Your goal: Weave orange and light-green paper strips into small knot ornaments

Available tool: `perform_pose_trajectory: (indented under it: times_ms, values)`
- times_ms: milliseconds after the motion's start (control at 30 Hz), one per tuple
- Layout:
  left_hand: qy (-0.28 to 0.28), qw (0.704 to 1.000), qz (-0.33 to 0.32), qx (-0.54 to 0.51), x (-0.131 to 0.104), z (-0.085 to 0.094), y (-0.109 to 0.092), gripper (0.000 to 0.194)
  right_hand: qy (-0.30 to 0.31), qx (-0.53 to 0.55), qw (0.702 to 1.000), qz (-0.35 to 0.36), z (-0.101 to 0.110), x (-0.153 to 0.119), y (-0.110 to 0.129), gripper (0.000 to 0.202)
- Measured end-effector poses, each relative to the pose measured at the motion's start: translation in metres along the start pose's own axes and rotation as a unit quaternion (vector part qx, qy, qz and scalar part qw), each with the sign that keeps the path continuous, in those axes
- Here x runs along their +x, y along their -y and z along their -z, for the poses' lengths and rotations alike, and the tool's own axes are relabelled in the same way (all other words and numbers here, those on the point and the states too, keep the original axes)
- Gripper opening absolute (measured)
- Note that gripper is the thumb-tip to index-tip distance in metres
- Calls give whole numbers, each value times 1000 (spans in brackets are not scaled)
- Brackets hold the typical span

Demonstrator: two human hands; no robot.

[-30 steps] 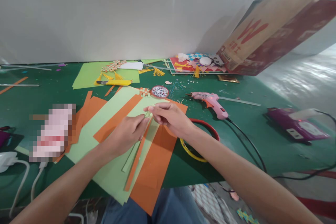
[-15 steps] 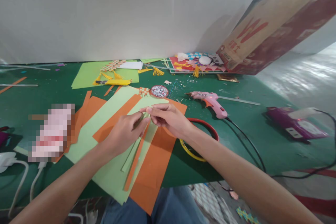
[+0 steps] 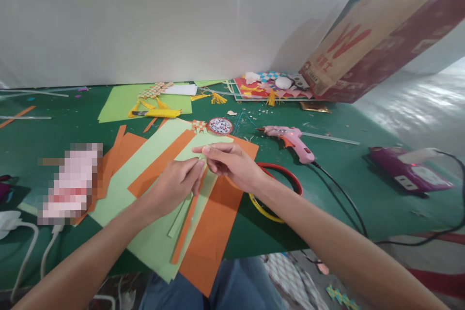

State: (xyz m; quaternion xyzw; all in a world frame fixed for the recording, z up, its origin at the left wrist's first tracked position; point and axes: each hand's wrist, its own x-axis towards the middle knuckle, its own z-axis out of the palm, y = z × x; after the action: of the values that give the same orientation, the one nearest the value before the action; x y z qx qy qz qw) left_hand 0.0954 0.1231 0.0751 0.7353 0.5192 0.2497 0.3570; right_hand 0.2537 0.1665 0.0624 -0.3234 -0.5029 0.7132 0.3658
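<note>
Both hands meet over a pile of coloured sheets, pinching a narrow light green paper strip [image 3: 180, 217] whose tail hangs down toward me. My left hand [image 3: 178, 178] grips it between thumb and fingers. Thumb and forefinger of my right hand [image 3: 232, 162] close on its upper end, which the fingers mostly cover. Beside the strip lies an orange paper strip [image 3: 184, 232]. Underneath are light green paper [image 3: 145, 247] and orange paper [image 3: 212, 232]. Just beyond my fingertips sit a small orange and green woven paper piece [image 3: 199, 127] and a round dish of small bits [image 3: 220, 126].
A pink glue gun [image 3: 290, 138] lies to the right, its cable trailing past a purple power strip [image 3: 410, 169]. Red and yellow rings [image 3: 296, 181] lie under my right forearm. A yellow utility knife [image 3: 160, 113] is behind the sheets. A paper bag [image 3: 363, 43] leans at back right.
My left hand has shifted slightly down and away from the right fingertips, its fingers drawn in. The right hand stays nearly in place, with its forefinger straighter.
</note>
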Motion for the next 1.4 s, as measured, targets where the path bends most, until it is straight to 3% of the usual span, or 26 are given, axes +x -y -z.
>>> perform_pose_trajectory:
  times_ms: [300, 567, 733, 1000, 1400]
  values:
    - [18, 999, 11, -46, 0, 2, -2, 41, 9, -22, 1000, 1, 3, 1, 3, 29]
    - [39, 998, 36, -19, -1, 1, -1, 38, -60, -21, 996, 55, 5, 1, 6, 33]
    - [45, 998, 33, -8, 0, 2, -3, 40, -75, -14, 996, 52, 5, 0, 8, 36]
    - [38, 999, 21, -31, 2, 3, -2, 40, 23, -24, 999, -14, 4, 1, 4, 32]
    - [78, 995, 35, -45, -1, 4, -1, 42, 6, -4, 1000, -8, 2, 2, 0, 36]
